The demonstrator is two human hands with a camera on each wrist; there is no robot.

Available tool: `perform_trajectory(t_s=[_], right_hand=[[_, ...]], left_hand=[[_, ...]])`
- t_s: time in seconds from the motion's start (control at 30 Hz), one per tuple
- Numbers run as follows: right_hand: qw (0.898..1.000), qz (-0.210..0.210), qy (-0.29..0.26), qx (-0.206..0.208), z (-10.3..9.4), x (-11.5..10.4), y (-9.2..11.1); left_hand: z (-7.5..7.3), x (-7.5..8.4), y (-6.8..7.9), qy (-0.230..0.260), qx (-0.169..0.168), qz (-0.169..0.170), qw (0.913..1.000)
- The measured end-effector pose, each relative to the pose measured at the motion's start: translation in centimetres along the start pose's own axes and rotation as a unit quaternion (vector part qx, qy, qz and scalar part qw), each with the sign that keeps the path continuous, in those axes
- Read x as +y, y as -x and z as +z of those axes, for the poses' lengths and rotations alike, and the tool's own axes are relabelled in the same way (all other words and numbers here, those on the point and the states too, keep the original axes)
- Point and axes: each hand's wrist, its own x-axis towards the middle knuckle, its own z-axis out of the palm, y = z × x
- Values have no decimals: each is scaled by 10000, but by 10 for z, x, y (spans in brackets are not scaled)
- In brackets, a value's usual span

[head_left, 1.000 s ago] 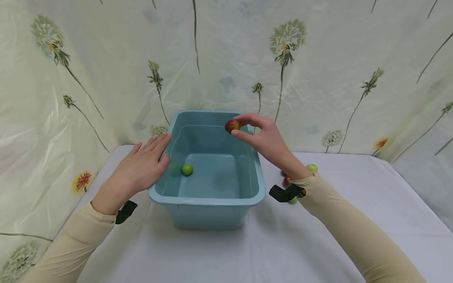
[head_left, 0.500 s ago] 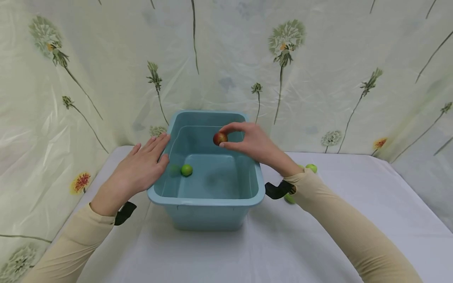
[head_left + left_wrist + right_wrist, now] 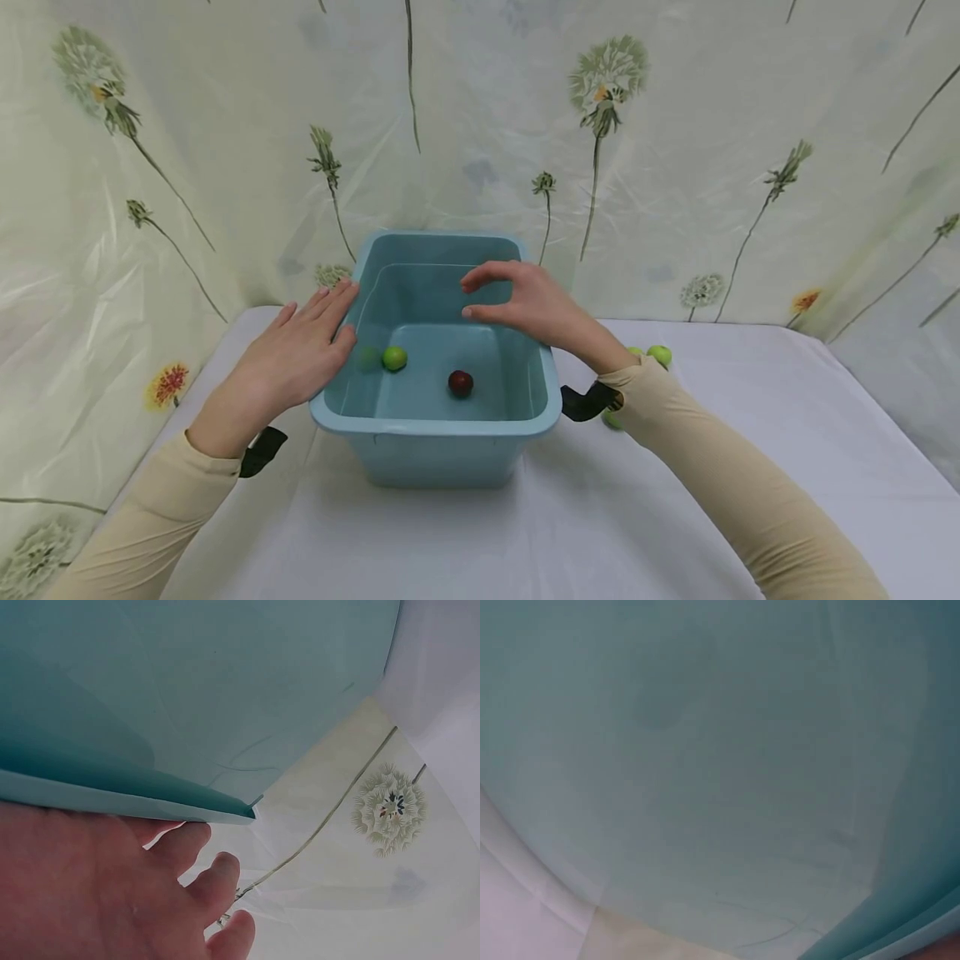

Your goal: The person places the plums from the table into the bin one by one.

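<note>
A blue plastic tub (image 3: 438, 427) stands on the table. My left hand (image 3: 300, 346) rests flat on its left rim with straight fingers; the left wrist view shows those fingers (image 3: 217, 881) against the rim's underside. Over the tub's right side hovers my right hand (image 3: 528, 302), thumb and fingers parted with nothing between them. Below it, on the tub floor, lies a dark red round fruit (image 3: 461, 383), perhaps a plum or jujube. Left of that sits a small green round fruit (image 3: 394, 358). The right wrist view shows mostly the tub's outer wall (image 3: 705, 787).
Right of the tub, several green fruits (image 3: 659, 356) lie on the white tablecloth (image 3: 750, 400), partly hidden behind my right forearm (image 3: 697, 442). A flower-printed sheet (image 3: 480, 125) hangs behind the table.
My right hand moved left and slightly down over the tub, then let go of the red fruit, which dropped to the tub floor. My left hand stayed on the rim.
</note>
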Motion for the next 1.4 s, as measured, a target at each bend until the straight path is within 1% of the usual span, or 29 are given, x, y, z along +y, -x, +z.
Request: perform_trajectory(t_s=[0.1,0.27,0.53,0.8,1.17,1.4], right_hand=[[9999,-34,-77,59,-1,0,2],[9993,-58,-234,295,-6,-2,9],[9961,152,-299,817,-21,-4,25],[9925,330,-333,1131,-30,1,42],[9888,520,-195,1384,-36,15,63],[9883,664,-286,1345,-39,23,79]], left_hand=[[0,0,0,37,2,-3,10000],[-1,-1,0,21,4,11,10000],[-2,-2,0,-25,40,-5,10000],[-3,-2,0,13,43,-7,10000],[-1,-1,0,20,63,35,10000],[-1,0,0,-22,52,53,10000]])
